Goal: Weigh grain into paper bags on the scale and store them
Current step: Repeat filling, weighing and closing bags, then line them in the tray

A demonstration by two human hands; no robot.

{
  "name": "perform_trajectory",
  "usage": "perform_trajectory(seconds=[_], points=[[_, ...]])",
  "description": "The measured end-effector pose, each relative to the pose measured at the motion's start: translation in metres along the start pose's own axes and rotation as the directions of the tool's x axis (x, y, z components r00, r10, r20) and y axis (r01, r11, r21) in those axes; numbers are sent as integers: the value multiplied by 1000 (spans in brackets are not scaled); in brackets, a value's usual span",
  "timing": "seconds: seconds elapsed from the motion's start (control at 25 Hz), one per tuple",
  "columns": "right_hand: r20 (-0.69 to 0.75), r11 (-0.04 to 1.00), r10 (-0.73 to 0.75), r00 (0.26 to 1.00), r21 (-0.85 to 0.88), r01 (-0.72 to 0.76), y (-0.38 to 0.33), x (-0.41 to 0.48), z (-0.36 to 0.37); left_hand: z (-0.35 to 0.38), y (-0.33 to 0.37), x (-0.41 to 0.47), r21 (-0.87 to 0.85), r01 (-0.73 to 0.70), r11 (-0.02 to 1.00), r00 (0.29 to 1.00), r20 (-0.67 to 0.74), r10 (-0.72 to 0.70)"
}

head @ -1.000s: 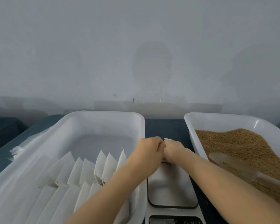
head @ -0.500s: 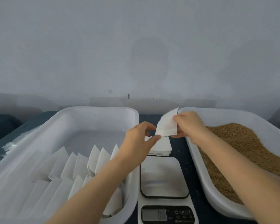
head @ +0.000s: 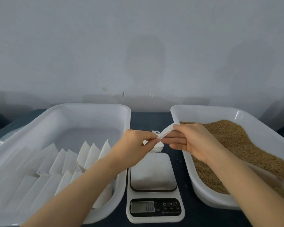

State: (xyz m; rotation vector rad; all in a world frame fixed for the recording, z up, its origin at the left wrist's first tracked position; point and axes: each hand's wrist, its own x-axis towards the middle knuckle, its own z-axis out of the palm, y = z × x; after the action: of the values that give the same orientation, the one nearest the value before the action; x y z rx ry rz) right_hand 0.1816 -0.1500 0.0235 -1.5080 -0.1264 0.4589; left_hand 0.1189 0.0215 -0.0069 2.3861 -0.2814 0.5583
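Both hands hold one small white paper bag (head: 166,132) in the air above the far end of the scale (head: 153,171). My left hand (head: 135,145) pinches its lower left corner, and my right hand (head: 191,140) pinches its upper right end. Just behind the scale's bare steel platform lies a stack of flat empty bags (head: 157,147), partly hidden by my hands. The scale's display (head: 142,206) is lit. Brown grain (head: 239,148) fills the white tub (head: 203,112) on the right. In the left white tub (head: 88,106) stand several filled bags (head: 69,163) in rows.
A translucent scoop (head: 267,175) lies half buried in the grain near my right forearm. A few loose grains (head: 179,160) lie on the dark tabletop between the scale and the grain tub. A plain wall rises close behind the tubs.
The hands met over the stack, then my right hand lifted one bag off it. Now the bag hangs lower and flatter between both hands, with my left hand pinching it too.
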Motion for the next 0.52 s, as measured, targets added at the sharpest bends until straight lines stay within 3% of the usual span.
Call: perform_trajectory(seconds=[0.12, 0.24, 0.36, 0.52], points=[[-86, 989, -150, 985, -7, 150, 13, -1, 4, 3, 2, 2, -171, 240, 956, 970, 87, -228], [-53, 911, -331, 942, -277, 305, 23, -6, 10, -1, 4, 5, -351, 450, 821, 893, 174, -415], [80, 844, -352, 933, -404, 353, 29, -13, 16, -4, 4, 5, -336, 480, 810, 877, 194, -439], [86, 836, -340, 936, -428, 343, 29, -12, 17, -3, 3, 5, -291, 459, 839, 885, 238, -401]])
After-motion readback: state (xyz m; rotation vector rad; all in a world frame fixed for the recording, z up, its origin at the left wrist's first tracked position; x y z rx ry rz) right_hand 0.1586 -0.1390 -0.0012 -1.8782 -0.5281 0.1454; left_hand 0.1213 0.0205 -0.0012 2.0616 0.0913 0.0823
